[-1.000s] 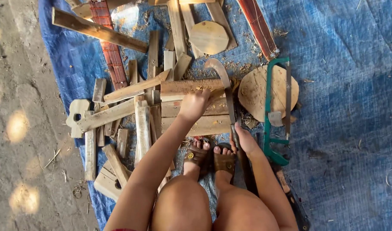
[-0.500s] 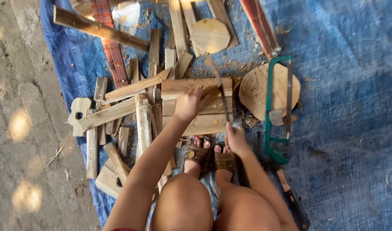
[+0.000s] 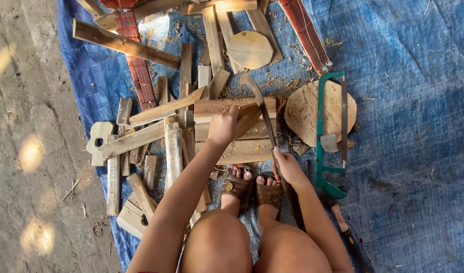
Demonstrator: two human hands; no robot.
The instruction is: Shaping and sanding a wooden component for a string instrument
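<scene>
I squat on a blue tarp point(image 3: 409, 126) over a heap of cut wood. My left hand point(image 3: 226, 125) grips a curved piece of wood point(image 3: 248, 117) that rests on a thick plank point(image 3: 227, 106). My right hand point(image 3: 288, 167) holds the handle of a long curved chopping knife point(image 3: 260, 103), whose blade lies across the wood just right of my left hand. My sandalled feet point(image 3: 252, 188) stand right below the planks.
A green hacksaw point(image 3: 325, 136) lies over a round wooden disc point(image 3: 303, 111) to the right. An octagonal wood piece point(image 3: 250, 49), long reddish slats point(image 3: 137, 65) and several offcuts point(image 3: 141, 146) cover the tarp's left and top. Bare concrete point(image 3: 24, 151) lies at left.
The knife blade has swung up and left, from beside the planks to lying across the wood in my left hand. My right hand shifted slightly left. The camera moved closer.
</scene>
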